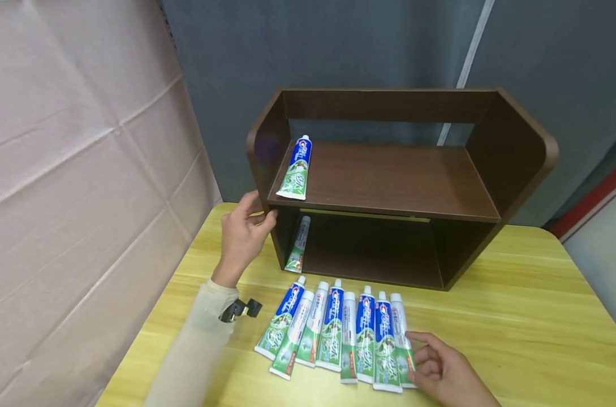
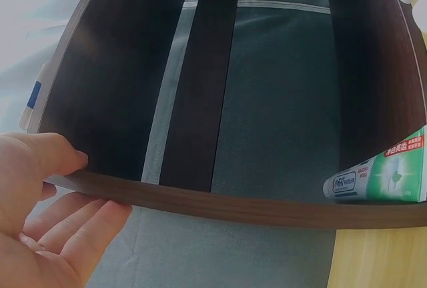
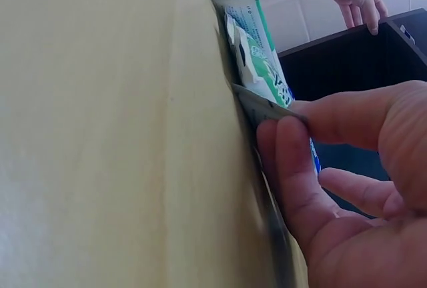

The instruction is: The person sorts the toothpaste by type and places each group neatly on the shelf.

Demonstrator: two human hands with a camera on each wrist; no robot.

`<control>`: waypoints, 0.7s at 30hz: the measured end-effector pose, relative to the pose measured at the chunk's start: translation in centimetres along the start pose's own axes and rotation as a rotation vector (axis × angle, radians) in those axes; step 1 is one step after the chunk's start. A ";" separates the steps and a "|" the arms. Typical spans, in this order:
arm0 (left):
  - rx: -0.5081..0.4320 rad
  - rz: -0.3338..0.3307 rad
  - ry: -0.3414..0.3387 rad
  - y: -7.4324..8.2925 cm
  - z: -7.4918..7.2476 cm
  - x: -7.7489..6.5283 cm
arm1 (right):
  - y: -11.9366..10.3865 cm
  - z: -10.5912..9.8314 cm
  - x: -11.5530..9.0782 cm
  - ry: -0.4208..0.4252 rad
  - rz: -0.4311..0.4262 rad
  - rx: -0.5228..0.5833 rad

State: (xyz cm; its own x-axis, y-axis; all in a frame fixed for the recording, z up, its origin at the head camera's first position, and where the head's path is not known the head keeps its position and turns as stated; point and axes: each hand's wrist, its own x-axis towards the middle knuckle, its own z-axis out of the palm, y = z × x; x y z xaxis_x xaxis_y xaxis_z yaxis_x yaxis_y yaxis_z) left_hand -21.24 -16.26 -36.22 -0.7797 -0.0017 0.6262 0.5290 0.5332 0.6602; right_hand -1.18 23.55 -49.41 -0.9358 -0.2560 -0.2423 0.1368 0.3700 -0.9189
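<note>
My left hand (image 1: 242,234) grips the left side panel of a dark brown two-tier shelf (image 1: 389,175); the left wrist view shows the thumb on one face of the panel and fingers on the other. At the right end of a row of toothpaste tubes, my right hand (image 1: 442,370) pinches the flat end of a white-and-green toothpaste tube (image 1: 398,319). That tube's crimped end (image 3: 257,105) sits between thumb and fingers in the right wrist view, close to the table. Several blue-and-green and white-and-green tubes (image 1: 333,328) lie beside it, caps toward the shelf.
One blue-and-green tube (image 1: 298,169) lies at the left of the upper tier, and a white-and-green tube (image 1: 298,246) at the left of the lower tier. The yellow wood-grain table (image 1: 532,316) carries everything. A pale cloth wall (image 1: 84,169) stands on the left.
</note>
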 end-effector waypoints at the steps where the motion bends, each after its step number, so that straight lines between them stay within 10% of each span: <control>1: -0.001 0.000 0.000 0.0 0.0 0.0 | 0.1 -0.1 0.0 -0.007 -0.005 0.004; 21: -0.003 0.001 -0.001 -0.2 0.1 0.0 | 0.2 -1.4 0.2 -0.054 0.101 0.118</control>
State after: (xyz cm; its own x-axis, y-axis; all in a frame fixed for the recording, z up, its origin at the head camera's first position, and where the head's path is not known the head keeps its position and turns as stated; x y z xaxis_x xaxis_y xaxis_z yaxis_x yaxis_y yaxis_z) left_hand -21.38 -16.31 -36.36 -0.7795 -0.0007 0.6264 0.5305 0.5310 0.6607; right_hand -1.75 24.82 -49.19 -0.8968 -0.2718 -0.3490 0.2696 0.2897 -0.9184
